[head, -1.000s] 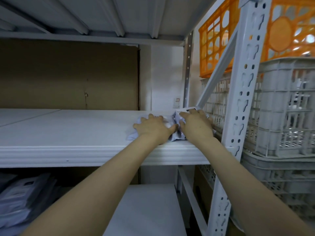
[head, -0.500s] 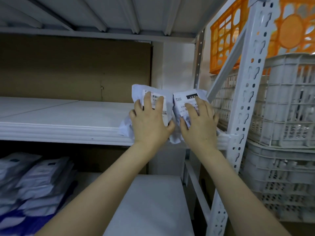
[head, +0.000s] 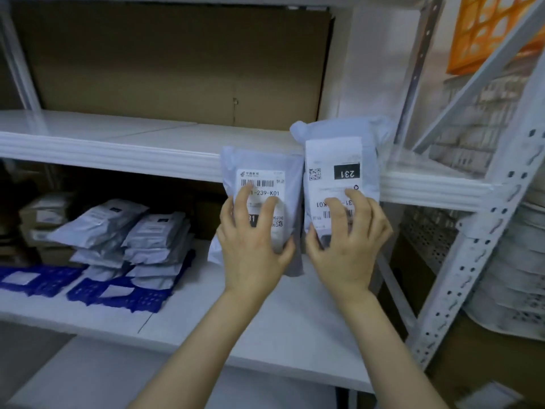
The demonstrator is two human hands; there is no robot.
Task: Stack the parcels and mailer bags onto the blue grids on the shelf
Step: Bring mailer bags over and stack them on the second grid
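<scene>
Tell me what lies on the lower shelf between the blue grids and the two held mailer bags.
Head view: only bare white shelf board lies between the blue plastic grids and the two grey mailer bags.

— What did each hand have?
— The left hand [head: 253,246] gripped a grey mailer bag [head: 262,184] with its label upright; the right hand [head: 348,246] gripped a second mailer bag [head: 339,160], its label upside down, at three o'clock of the first and touching it.

— And the shelf?
— Both bags were held in front of the upper shelf board [head: 118,149]. At nine o'clock, stacked mailer bags [head: 132,231] lay on blue grids [head: 124,293] on the lower shelf board [head: 265,320].
</scene>
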